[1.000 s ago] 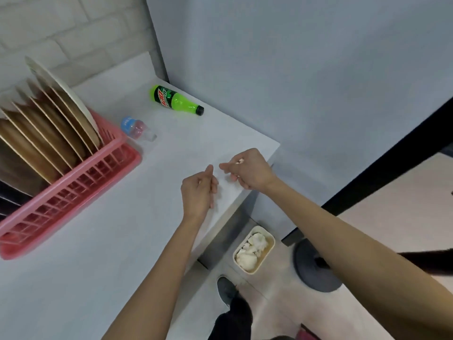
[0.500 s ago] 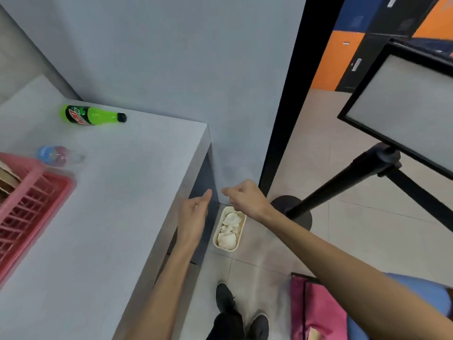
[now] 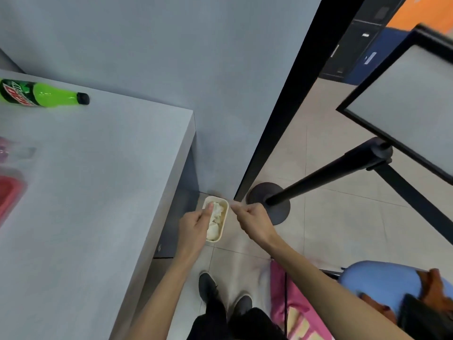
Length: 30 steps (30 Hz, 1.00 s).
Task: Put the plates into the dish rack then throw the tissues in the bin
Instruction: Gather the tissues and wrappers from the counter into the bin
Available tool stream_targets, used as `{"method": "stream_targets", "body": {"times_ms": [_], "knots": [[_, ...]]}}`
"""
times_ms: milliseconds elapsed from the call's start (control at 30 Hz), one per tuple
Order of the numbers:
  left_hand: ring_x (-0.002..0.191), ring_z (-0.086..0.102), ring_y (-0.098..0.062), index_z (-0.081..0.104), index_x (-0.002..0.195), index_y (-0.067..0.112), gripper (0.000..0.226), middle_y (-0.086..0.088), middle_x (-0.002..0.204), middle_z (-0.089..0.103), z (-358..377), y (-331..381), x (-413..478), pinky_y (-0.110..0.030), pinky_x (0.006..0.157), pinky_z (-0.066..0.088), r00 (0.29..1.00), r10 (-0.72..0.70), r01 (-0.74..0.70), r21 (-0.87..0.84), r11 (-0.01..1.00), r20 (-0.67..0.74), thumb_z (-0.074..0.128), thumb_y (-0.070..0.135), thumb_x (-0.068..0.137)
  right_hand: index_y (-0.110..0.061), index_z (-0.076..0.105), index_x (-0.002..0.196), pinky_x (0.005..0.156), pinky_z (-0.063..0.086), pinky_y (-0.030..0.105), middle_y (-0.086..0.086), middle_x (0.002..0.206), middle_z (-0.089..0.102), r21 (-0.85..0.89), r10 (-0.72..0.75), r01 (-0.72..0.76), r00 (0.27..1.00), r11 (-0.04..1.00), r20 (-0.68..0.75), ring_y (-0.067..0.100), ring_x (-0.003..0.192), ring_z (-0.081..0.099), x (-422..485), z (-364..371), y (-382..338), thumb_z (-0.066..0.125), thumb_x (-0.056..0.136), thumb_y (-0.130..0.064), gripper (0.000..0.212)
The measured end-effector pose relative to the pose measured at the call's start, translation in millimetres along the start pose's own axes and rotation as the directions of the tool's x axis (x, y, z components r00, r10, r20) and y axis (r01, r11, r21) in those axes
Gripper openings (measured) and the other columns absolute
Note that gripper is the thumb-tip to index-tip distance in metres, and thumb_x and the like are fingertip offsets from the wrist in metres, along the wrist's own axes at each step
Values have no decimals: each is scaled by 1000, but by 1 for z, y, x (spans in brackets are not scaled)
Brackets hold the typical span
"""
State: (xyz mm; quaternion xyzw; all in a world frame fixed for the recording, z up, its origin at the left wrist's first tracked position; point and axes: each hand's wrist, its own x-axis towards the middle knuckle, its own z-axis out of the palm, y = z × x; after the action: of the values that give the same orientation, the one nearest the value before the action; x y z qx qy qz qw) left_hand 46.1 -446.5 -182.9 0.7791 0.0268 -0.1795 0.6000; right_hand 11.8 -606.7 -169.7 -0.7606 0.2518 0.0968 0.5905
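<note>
1. At lower centre of the frame, a person's left hand (image 3: 196, 228) and right hand (image 3: 253, 220) hang side by side above a small bin (image 3: 224, 222) on the floor. Both have their fingers curled. The left shows only its back, so whether it holds anything cannot be told. The right presses thumb to forefinger at a pale blur that may be tissue, too smeared to confirm.

2. The step in hand appears to be the drop into the bin. Done well, each hand comes squarely over the opening before its fingers loosen. The bin is narrow and the right hand sits off its right rim, so a light scrap released there could flutter onto the tiles.

3. The bin is cream and rectangular with rounded corners. It stands just beside the dark side panel of the worktop (image 3: 98, 204), near the foot of the grey wall. Crumpled white tissues (image 3: 217, 213) fill it close to the rim.

4. At the left edge sits a red dish rack (image 3: 8, 192), blurred, with no plates in view. At upper left a green bottle (image 3: 44, 95) lies on its side on the worktop. A black stanchion post (image 3: 331, 171) slants across the right of the frame.
</note>
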Motion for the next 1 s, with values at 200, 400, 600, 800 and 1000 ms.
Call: {"method": "stream_targets", "body": {"times_ms": [200,400,600,800,1000], "knots": [[48,47,-1,58,77,18,27,13,60,53,6,-44,21,-12,44,34,981,-157,155,22,988,114,52,23,102,-16,53,61,41,26,20,1,54,46,96,168,-172,985,980,48,11,42,34,34,2,46,51,92,-15,31],[60,50,-5,60,81,17,17,10,72,54,31,-113,64,-9,50,37,961,-253,241,105,965,114,60,18,98,-12,57,78,41,28,20,3,63,60,56,301,-306,950,950,82,15,42,38,94,13,117,48,85,-5,13],[79,65,-15,61,74,33,27,13,103,69,65,-206,118,-27,69,52,940,-331,324,87,942,78,66,13,92,-12,57,78,40,33,22,13,71,65,-18,351,-352,928,936,126,19,42,43,162,37,197,53,80,-3,10],[104,61,-22,59,80,27,27,3,101,66,99,-316,175,-33,82,51,940,-337,324,176,930,53,61,2,91,-18,59,78,38,37,22,7,70,62,-106,335,-321,929,941,158,14,36,48,235,74,294,61,83,-9,10],[95,60,-23,61,85,19,19,-1,93,66,128,-421,235,-25,71,42,948,-318,294,327,898,20,58,1,89,-20,60,79,40,38,20,10,84,66,-189,328,-299,933,935,147,13,41,50,293,107,381,59,84,-16,6]]}}
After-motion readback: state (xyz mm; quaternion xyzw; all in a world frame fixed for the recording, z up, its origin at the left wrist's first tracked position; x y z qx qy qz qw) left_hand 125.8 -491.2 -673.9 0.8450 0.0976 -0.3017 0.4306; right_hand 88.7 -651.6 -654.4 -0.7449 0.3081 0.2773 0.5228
